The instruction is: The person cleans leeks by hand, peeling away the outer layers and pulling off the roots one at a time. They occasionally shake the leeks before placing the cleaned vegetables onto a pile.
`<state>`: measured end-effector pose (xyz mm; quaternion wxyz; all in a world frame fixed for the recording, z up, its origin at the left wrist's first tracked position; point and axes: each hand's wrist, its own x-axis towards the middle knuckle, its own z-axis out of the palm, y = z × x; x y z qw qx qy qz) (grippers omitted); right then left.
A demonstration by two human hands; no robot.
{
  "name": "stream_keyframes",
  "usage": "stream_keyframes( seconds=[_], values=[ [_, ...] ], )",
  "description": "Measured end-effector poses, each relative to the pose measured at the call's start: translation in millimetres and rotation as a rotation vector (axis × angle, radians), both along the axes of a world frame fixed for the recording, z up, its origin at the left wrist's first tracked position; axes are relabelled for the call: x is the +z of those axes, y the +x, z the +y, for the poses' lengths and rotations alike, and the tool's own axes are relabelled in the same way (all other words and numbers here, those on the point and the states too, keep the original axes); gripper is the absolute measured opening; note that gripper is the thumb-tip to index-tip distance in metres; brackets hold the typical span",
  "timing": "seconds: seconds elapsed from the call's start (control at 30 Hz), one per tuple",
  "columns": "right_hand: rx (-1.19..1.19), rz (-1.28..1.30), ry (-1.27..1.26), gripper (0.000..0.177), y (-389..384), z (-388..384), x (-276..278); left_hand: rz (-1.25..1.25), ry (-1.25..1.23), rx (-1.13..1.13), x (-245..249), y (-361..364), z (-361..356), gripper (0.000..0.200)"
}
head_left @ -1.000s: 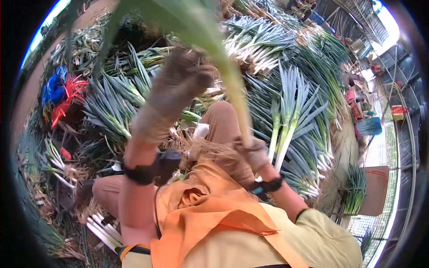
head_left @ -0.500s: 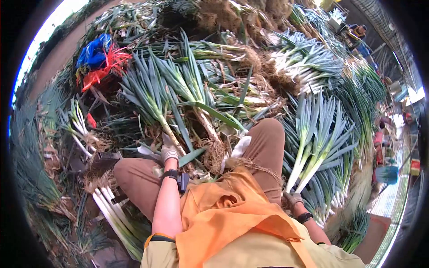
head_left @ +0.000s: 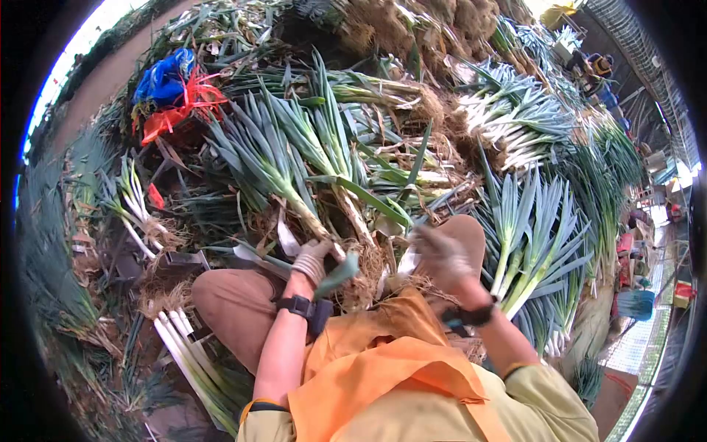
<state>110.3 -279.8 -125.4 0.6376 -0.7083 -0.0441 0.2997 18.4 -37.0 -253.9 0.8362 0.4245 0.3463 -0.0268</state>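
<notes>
My left hand (head_left: 312,259), in a pale glove, is closed round the lower stalk of a leek (head_left: 300,205) in front of my knees. The leek's green leaves fan out away from me, and a loose strip of leaf lies across by the fingers. Beside it rests another leek (head_left: 348,208), its brown roots towards my lap. My right hand (head_left: 442,259), also gloved, is over my right knee and smeared by motion, so its fingers cannot be made out. To the right of that knee lie trimmed leeks (head_left: 524,250) with white stalks.
Heaps of untrimmed leeks (head_left: 383,92) with earthy roots spread ahead. More white-stalked leeks (head_left: 515,121) lie at the back right. Several peeled stalks (head_left: 188,357) lie at my left. A blue and red plastic bundle (head_left: 166,85) sits far left. Another person (head_left: 598,66) is at the far right.
My right hand has left the trimmed leeks on the right and swung in over my right knee. My left hand has shifted a little right along with the leek's stalk.
</notes>
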Motion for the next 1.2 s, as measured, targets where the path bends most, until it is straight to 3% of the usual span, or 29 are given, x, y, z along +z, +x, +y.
stream_keyframes(
  seconds=[0.03,0.1,0.13,0.17,0.23,0.3,0.37,0.43,0.5,0.6,0.7,0.73,0.77,0.8,0.87,0.9,0.93,0.97,1.07,1.13,1.2],
  values=[
    [0.513,-0.436,-0.487,0.038,2,40,-2,-0.052,-0.080,-0.039,-8,-6,-6,0.016],
    [0.698,-0.386,-0.441,0.057,-13,90,-63,-0.151,-0.041,-0.139,-2,-21,-14,0.018],
    [0.821,-0.286,-0.350,0.058,-12,107,-124,-0.023,0.060,-0.196,-19,-24,-8,0.016],
    [0.754,0.217,-0.236,0.051,-24,113,-134,-0.025,0.077,-0.186,-3,-24,2,0.016],
    [0.598,0.146,-0.241,0.046,-49,116,-135,0.478,0.292,-0.142,41,-25,21,0.017],
    [0.654,-0.009,-0.422,0.044,-56,102,-96,0.337,0.328,0.235,-14,-28,56,0.018],
    [0.668,-0.089,-0.358,0.042,-62,89,-78,0.205,0.297,0.241,9,-19,60,0.026],
    [0.693,-0.181,-0.427,0.038,-67,75,-44,0.033,0.062,0.378,7,-1,59,0.027],
    [0.712,-0.322,-0.436,0.036,-73,63,-55,-0.080,-0.111,0.473,3,15,54,0.028],
    [0.586,-0.426,-0.511,0.034,-84,59,-22,-0.224,-0.319,0.550,3,27,44,0.030],
    [0.679,-0.402,-0.422,0.044,-82,62,-9,-0.290,-0.427,0.537,4,30,41,0.032],
    [0.570,-0.152,-0.110,0.031,-80,62,-10,-0.287,-0.451,0.518,1,30,40,0.033],
    [0.582,-0.090,-0.184,0.029,-70,67,-1,-0.276,-0.458,0.484,-5,29,39,0.034],
    [0.563,-0.011,-0.116,0.029,-63,67,-9,-0.560,-0.360,0.133,-127,33,55,0.035],
    [0.552,0.145,-0.004,0.031,-52,69,-16,-0.545,-0.808,0.579,-222,24,57,0.036],
    [0.557,0.145,0.003,0.031,-51,73,-24,-0.326,-1.355,0.704,-223,8,27,0.042],
    [0.604,-0.023,-0.116,0.033,-50,76,-39,-0.116,-0.670,0.528,-145,-4,20,0.039],
    [0.643,-0.188,-0.238,0.035,-50,76,-49,-0.049,-0.324,0.417,-99,-8,21,0.035],
    [0.716,-0.284,-0.408,0.038,-54,69,-67,-0.184,0.120,0.398,-49,0,47,0.025],
    [0.776,-0.327,-0.492,0.036,-55,68,-69,-0.274,0.289,0.407,-47,6,62,0.020],
    [0.798,-0.365,-0.599,0.036,-57,68,-59,-0.206,0.427,0.368,-51,13,65,0.018]
  ],
)
